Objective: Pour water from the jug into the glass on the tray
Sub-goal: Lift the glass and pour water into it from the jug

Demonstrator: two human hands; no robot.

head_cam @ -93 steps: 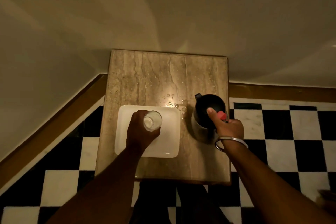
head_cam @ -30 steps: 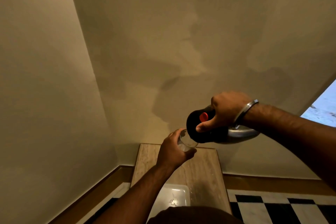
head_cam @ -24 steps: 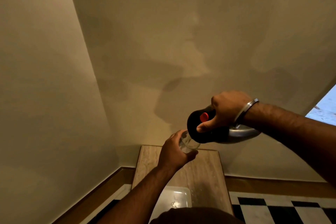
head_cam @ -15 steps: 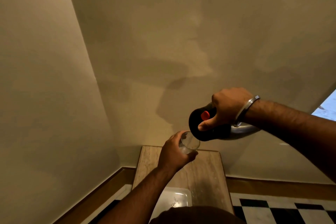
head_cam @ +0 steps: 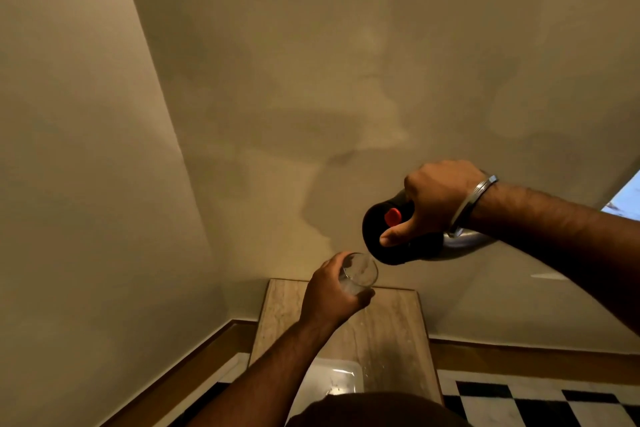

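My left hand [head_cam: 330, 295] grips a clear glass [head_cam: 358, 273] and holds it raised in the air above the small table, off the tray. My right hand [head_cam: 433, 201] holds the jug [head_cam: 391, 246], a steel body with a black lid and a red button, by its handle. The jug is tipped sideways, its black lid edge just above and right of the glass rim. No stream of water is discernible. The white tray [head_cam: 332, 380] lies on the table below with nothing standing on its visible part.
The stone-topped table [head_cam: 391, 329] stands in a corner between two beige walls. A wooden skirting runs along the walls, and black and white floor tiles [head_cam: 519, 399] show at the bottom right. Water drops lie on the tabletop near the tray.
Three seconds ago glass and jug stood on tray and table; both are lifted now. Over the last second the jug rose slightly away from the glass, which dropped a little.
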